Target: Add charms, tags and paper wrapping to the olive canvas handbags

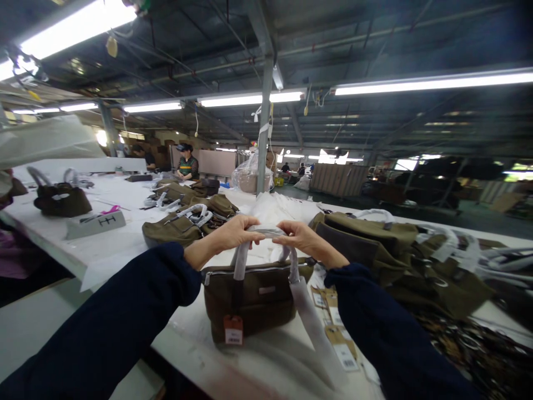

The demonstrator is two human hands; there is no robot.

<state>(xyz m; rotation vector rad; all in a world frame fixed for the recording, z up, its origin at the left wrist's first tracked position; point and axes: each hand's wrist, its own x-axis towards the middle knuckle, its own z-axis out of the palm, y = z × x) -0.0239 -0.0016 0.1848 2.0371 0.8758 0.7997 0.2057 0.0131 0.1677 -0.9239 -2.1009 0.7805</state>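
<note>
An olive-brown handbag (254, 311) stands upright on the white table in front of me, its zip along the top. Its handle (266, 230), wrapped in pale paper or plastic, arches above it. My left hand (239, 232) pinches the handle near the top of the arch, and my right hand (297, 236) grips it a short way to the right. From the bag's front hangs an orange tag (233, 330) with a white label. A wrapped strap (312, 322) trails down the bag's right side onto the table.
Olive bags lie piled on the right (395, 244) and beyond my left hand (175, 228). Brown card tags (341, 344) lie right of the handbag, near dark metal-ringed straps (470, 350). A post (264, 128) rises behind the table. A person (188, 164) is farther back.
</note>
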